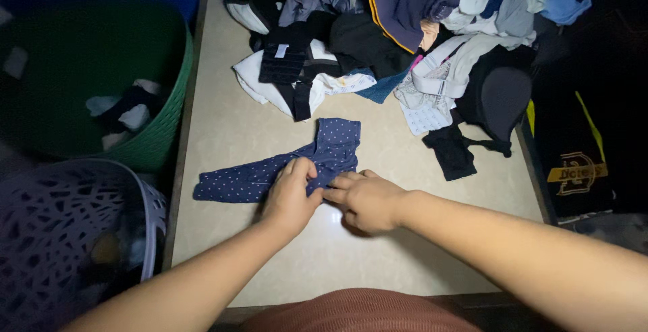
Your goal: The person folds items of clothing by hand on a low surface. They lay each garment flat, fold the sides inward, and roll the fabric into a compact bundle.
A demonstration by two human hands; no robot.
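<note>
The left hand pinched the navy dotted garment lying flat on the beige table; the right hand pressed its edge with fingers flat, not closed, near the clothes pile.

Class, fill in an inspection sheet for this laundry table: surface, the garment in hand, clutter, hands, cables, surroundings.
Surface: beige table top, dimly lit, bare at the near edge.
Job's things: navy polka-dot garment lying flat, one part stretched left, another pointing up toward the pile.
Clutter: heap of mixed clothes across the far end; black garment lying apart at right.
Hands: left hand and right hand both pressing on the garment's near edge, touching each other.
Cables: nothing seen.
Surroundings: green laundry basket holding a few items, and a white lattice basket, both left of the table.
</note>
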